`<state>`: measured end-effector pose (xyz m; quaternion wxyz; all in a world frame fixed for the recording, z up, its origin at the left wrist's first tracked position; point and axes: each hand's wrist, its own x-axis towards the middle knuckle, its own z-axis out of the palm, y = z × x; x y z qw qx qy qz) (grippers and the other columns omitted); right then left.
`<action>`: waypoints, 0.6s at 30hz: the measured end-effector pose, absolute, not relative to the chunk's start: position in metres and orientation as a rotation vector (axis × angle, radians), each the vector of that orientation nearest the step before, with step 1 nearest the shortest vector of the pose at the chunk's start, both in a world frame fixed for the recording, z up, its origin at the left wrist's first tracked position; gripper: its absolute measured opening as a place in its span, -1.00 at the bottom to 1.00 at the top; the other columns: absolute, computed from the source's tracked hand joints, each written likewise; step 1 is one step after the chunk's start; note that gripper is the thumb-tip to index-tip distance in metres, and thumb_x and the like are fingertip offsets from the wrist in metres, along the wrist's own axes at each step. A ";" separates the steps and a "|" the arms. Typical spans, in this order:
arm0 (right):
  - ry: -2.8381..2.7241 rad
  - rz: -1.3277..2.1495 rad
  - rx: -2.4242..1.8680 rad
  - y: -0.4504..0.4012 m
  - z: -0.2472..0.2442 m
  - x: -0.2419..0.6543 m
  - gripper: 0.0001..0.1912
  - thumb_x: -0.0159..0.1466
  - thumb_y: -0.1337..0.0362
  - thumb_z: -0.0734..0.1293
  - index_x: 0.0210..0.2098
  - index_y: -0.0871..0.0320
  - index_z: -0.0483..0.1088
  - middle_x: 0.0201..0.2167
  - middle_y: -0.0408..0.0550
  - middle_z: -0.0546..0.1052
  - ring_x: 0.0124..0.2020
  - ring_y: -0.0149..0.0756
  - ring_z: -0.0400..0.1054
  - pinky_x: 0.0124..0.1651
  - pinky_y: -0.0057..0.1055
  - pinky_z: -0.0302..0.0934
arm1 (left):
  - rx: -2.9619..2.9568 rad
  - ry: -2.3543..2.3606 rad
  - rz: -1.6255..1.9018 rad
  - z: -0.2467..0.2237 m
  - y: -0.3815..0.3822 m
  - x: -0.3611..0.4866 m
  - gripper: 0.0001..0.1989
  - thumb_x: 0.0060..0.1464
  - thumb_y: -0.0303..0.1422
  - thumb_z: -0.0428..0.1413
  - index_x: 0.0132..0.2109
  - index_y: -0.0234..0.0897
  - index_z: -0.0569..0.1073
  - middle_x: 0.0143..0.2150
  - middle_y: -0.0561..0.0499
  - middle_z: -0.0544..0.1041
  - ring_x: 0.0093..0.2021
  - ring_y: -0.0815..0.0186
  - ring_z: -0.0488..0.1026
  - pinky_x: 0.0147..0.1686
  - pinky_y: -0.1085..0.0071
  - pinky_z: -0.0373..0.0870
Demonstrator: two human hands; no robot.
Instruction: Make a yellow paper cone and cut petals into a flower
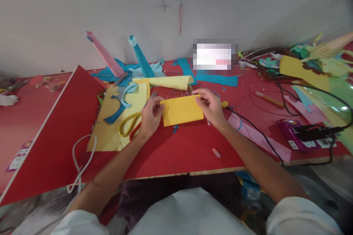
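I have the yellow sheet [182,110] pinched at both ends, just above the red table [187,150]. My left hand [150,115] grips its left edge with thumb and fingers closed on the paper; my right hand [211,106] does the same at the upper right corner. The sheet sits between my hands, roughly level, its lower edge close to the tabletop, and it looks folded or doubled over, though I cannot tell for sure.

As I judge it, I am in the middle of shaping this sheet: lining up the edges before a crease or a roll. The next move would call for keeping both edges flush, then running a finger along the fold or curling one side over the other, with an even grip so the paper does not buckle.

Just left of my left hand lie the scissors [129,125], yellow handles toward me, on a larger pale yellow sheet [110,136] strewn with blue scraps [118,108]. Behind my sheet rests a paper cone [168,82]. A black cable [256,128] runs off to the right towards a purple device [292,136], and a small pink bit [216,152] lies nearer the table edge.
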<state>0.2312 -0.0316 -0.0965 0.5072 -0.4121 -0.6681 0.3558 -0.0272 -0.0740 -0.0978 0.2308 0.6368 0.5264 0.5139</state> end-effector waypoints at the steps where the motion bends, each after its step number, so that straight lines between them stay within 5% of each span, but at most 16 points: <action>1: -1.611 0.855 -0.988 -0.031 -0.097 0.231 -0.61 0.43 -0.13 0.37 -0.01 0.03 0.54 -0.29 -0.05 0.59 -0.34 -0.22 0.46 -0.32 -0.31 0.30 | 1.752 1.443 1.417 -0.098 -0.074 -0.027 -0.83 0.34 -0.24 0.17 -0.01 -0.20 0.48 -0.32 0.08 0.43 -0.37 0.38 0.39 -0.36 0.47 0.32; 18: -1.621 0.770 -1.009 -0.029 -0.099 0.233 -0.64 0.43 -0.11 0.37 -0.11 0.04 0.58 -0.20 -0.01 0.65 -0.25 -0.19 0.52 -0.26 -0.29 0.34 | 1.767 1.445 1.393 -0.096 -0.076 -0.027 -0.80 0.34 -0.21 0.17 0.00 -0.19 0.51 -0.29 0.05 0.46 -0.35 0.37 0.41 -0.35 0.46 0.36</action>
